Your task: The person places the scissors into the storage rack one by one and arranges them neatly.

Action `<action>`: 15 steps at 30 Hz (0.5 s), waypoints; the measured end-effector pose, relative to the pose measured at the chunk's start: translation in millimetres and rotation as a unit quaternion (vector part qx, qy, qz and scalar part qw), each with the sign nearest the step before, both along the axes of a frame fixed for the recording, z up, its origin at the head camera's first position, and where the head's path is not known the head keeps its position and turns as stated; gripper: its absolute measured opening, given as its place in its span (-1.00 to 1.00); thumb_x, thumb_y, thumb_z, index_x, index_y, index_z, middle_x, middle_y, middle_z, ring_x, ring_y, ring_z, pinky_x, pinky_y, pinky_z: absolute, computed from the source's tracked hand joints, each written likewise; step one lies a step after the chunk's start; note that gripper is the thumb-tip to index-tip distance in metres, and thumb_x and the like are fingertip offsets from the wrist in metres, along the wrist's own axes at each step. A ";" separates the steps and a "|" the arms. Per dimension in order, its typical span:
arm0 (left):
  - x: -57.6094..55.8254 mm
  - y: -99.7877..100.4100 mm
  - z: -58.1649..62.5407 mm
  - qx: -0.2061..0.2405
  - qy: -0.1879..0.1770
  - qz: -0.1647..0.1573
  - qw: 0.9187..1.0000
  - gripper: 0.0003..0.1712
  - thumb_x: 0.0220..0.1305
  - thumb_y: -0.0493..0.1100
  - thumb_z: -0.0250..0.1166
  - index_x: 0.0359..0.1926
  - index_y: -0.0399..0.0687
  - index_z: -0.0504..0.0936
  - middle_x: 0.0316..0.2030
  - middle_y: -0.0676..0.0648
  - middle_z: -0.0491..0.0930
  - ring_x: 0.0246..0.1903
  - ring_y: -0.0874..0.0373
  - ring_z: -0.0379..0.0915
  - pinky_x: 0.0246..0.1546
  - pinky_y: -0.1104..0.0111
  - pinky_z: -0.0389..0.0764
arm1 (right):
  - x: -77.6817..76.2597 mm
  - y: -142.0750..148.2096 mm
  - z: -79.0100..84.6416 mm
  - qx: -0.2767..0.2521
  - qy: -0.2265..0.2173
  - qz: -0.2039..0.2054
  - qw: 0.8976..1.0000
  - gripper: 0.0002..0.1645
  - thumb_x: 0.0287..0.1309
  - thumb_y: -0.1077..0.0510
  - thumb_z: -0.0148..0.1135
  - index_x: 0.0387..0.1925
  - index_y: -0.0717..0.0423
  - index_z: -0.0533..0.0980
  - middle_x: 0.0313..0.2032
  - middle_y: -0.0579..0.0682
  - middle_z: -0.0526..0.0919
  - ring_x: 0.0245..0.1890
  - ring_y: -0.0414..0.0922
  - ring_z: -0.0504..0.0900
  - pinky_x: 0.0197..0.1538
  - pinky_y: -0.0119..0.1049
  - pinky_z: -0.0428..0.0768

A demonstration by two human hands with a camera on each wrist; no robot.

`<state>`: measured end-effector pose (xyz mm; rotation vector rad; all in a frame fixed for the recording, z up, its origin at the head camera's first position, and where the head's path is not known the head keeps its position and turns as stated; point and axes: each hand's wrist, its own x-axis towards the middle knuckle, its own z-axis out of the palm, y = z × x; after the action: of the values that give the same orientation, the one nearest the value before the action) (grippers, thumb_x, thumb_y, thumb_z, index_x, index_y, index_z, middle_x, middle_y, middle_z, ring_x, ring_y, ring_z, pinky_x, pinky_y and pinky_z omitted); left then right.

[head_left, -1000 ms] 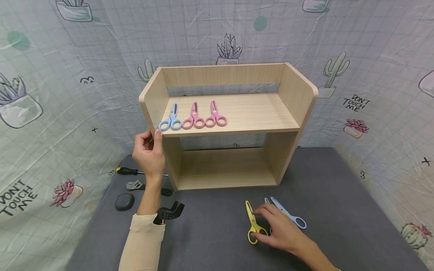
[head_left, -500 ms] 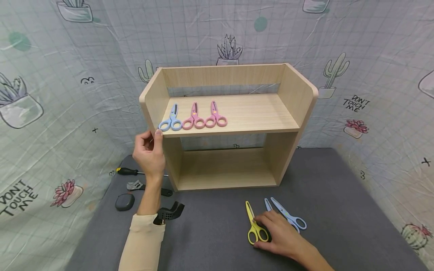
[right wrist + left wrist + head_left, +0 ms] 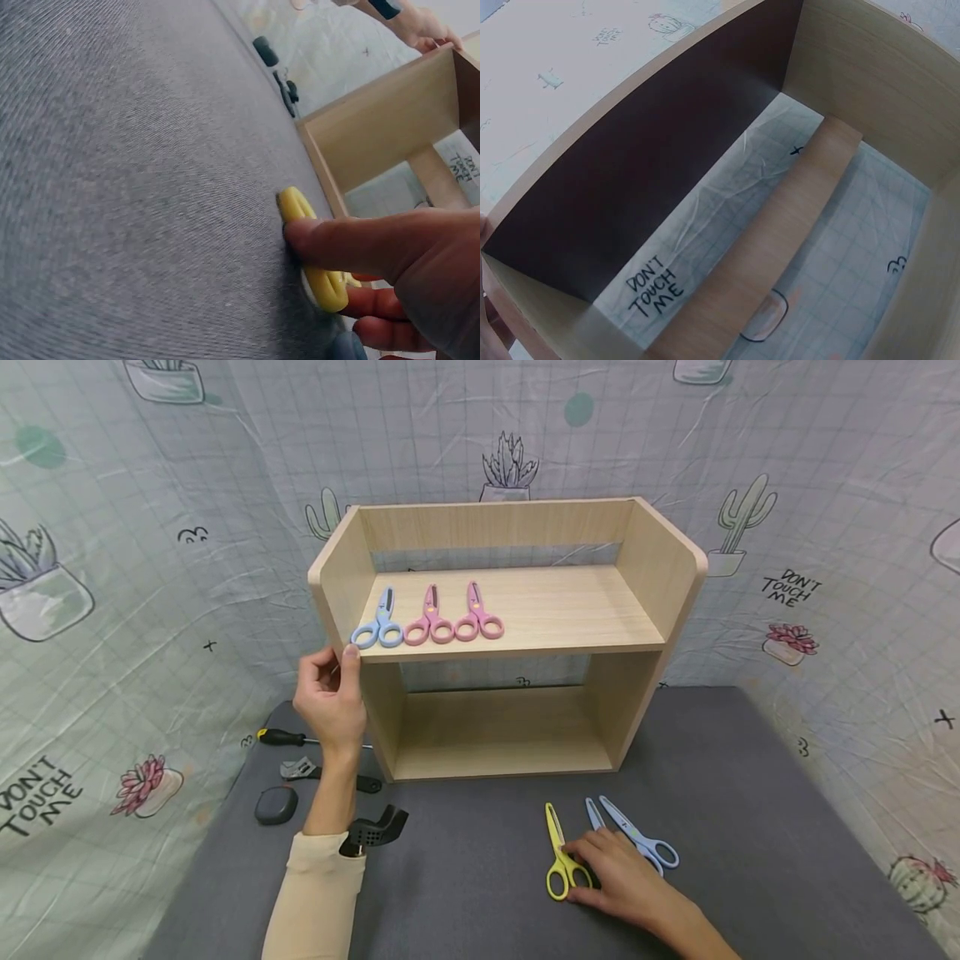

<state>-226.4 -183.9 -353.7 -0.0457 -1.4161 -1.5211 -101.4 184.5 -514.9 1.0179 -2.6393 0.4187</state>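
My left hand (image 3: 332,706) grips the left end of the wooden shelf's upper board (image 3: 570,610), thumb on its front edge. On that board lie blue scissors (image 3: 382,616) and two pairs of pink scissors (image 3: 431,617), side by side with blades pointing back. Down on the grey table, my right hand (image 3: 618,870) pinches yellow scissors (image 3: 557,845) by the right handle loop. The right wrist view shows the thumb (image 3: 330,238) against the yellow handles. Two more blue scissors (image 3: 626,827) lie just to the right, one pair mostly hidden under the right hand.
Left of the shelf lie a black and yellow screwdriver (image 3: 281,738), an adjustable wrench (image 3: 302,769) and a dark tape measure-like object (image 3: 276,806). The left forearm overlaps the tools. Behind stands a hanging cloth (image 3: 247,485) with cactus prints.
My right hand has drawn slightly toward me, its thumb shifting to the outer end of the yellow handle and baring more of the blue blades. The left hand stays put.
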 end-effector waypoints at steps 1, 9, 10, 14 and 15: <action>0.0 0.0 0.1 -0.001 0.001 0.000 1.000 -0.73 0.21 -0.15 0.43 -0.19 -0.26 0.65 -0.24 -0.04 0.67 -0.21 0.17 0.69 -0.08 0.42 0.68 | -0.3 -0.2 0.8 0.002 -0.004 -0.001 1.000 -0.40 -0.21 -0.19 0.58 -0.11 -0.03 0.63 -0.37 -0.31 0.49 -0.28 -0.32 0.41 -0.19 -0.28 0.43; -0.1 0.3 0.4 0.002 -0.001 0.000 1.000 -0.75 0.20 -0.16 0.44 -0.19 -0.24 0.65 -0.24 -0.03 0.67 -0.20 0.18 0.69 -0.08 0.42 0.68 | -2.1 -0.1 6.1 -0.006 -0.013 0.013 1.000 -0.46 -0.20 -0.07 0.59 -0.13 0.01 0.63 -0.37 -0.27 0.53 -0.33 -0.34 0.45 -0.26 -0.32 0.39; 0.2 0.4 0.4 0.002 -0.001 -0.001 1.000 -0.74 0.20 -0.16 0.44 -0.19 -0.24 0.65 -0.24 -0.03 0.67 -0.20 0.18 0.69 -0.07 0.42 0.68 | -2.3 0.0 6.5 -0.012 -0.009 0.019 1.000 -0.46 -0.21 -0.04 0.59 -0.13 0.02 0.63 -0.37 -0.26 0.53 -0.33 -0.35 0.45 -0.27 -0.32 0.38; 0.5 0.5 0.2 0.000 0.002 -0.002 1.000 -0.74 0.20 -0.14 0.44 -0.20 -0.24 0.65 -0.24 -0.03 0.67 -0.20 0.17 0.70 -0.07 0.42 0.68 | -3.3 -0.4 7.0 -0.037 -0.007 0.038 0.999 -0.49 -0.21 0.05 0.59 -0.13 0.05 0.61 -0.34 -0.23 0.54 -0.34 -0.38 0.44 -0.28 -0.36 0.41; 0.3 0.4 0.3 0.000 0.002 -0.002 1.000 -0.74 0.20 -0.14 0.44 -0.20 -0.24 0.65 -0.24 -0.03 0.67 -0.20 0.17 0.70 -0.08 0.42 0.68 | -3.2 -0.6 7.3 -0.043 -0.013 0.040 0.998 -0.49 -0.20 0.08 0.59 -0.13 0.06 0.61 -0.32 -0.21 0.55 -0.33 -0.38 0.45 -0.27 -0.38 0.44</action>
<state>-226.1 -183.5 -353.4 -0.0502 -1.4133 -1.5238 -104.6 183.9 -507.6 1.0996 -2.5852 0.5606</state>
